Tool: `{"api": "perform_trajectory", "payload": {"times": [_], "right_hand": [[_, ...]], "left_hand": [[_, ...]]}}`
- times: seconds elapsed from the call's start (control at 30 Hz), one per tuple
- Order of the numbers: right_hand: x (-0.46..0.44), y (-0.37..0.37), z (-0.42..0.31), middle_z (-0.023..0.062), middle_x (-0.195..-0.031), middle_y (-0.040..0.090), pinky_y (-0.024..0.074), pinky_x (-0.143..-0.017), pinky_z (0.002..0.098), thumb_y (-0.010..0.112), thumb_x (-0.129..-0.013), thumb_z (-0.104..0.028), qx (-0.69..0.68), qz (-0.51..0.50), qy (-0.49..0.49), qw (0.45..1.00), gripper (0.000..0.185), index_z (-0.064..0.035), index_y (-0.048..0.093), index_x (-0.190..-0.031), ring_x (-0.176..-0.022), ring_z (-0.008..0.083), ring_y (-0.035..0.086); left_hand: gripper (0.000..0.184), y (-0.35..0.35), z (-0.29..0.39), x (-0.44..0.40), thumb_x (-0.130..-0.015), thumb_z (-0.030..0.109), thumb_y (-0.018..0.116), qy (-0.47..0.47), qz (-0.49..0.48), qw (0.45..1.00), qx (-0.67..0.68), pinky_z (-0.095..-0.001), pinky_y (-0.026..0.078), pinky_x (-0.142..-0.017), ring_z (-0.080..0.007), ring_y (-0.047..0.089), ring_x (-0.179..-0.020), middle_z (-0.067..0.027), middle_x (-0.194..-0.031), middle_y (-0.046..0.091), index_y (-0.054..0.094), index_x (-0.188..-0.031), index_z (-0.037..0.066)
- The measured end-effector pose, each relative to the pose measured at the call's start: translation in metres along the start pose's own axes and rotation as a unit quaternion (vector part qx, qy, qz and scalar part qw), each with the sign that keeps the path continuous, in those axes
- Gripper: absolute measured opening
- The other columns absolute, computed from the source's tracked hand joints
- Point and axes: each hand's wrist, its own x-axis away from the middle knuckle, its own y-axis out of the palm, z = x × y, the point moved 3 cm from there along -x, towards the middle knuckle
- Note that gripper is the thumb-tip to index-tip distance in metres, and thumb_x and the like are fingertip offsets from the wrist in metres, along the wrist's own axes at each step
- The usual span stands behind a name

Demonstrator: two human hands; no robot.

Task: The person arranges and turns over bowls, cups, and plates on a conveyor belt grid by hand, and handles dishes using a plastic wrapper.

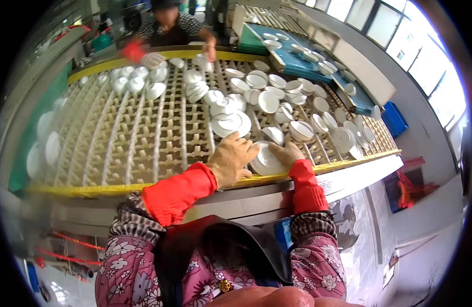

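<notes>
My left hand (pixel 232 159), in a tan glove with a red cuff, is at the near edge of the rack, its fingers closed at the left side of a white plate (pixel 265 159). On the plate's right side rests my right hand (pixel 288 153), also gloved, its fingertips partly hidden. The plate lies between both hands. Just beyond it are a tilted white bowl (pixel 273 135) and a stack of white plates (pixel 231 124). Right of these sits another bowl (pixel 301 131).
The slatted rack (pixel 195 148) has a yellow rim. Many white bowls and cups stand on it, with upright plates (pixel 52 148) at the left. A co-worker (pixel 166 30) reaches over the far side. A blue conveyor (pixel 292 56) carries bowls at the back right.
</notes>
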Motion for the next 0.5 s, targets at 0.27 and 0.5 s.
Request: {"api": "perform_trajectory", "payload": {"times": [0.27, 0.5], "right_hand": [[-0.014, -0.003, 0.015, 0.0371, -0.129, 0.076, 0.0564, -0.104, 0.0533, 0.066, -0.100, -0.070, -0.025, 0.001, -0.041, 0.999, 0.086, 0.0054, 0.069, -0.143, -0.124, 0.0484, 0.074], [-0.019, -0.001, 0.020, 0.0339, -0.132, 0.076, 0.0550, -0.108, 0.0524, 0.061, -0.102, -0.072, -0.025, -0.013, -0.045, 0.999, 0.084, 0.0024, 0.073, -0.139, -0.126, 0.0477, 0.073]], "left_hand": [[0.061, 0.056, 0.011, -0.087, -0.092, 0.041, 0.079, 0.074, -0.236, 0.957, -0.149, -0.0432, 0.039, -0.116, -0.0230, 0.059, -0.135, -0.0077, -0.138, 0.067, 0.068, -0.148, 0.019], [0.033, 0.126, 0.018, -0.094, -0.109, 0.029, 0.057, 0.130, -0.188, 0.928, -0.294, -0.0438, 0.042, -0.109, -0.0266, 0.066, -0.124, -0.0017, -0.125, 0.078, 0.073, -0.137, 0.022]]}}
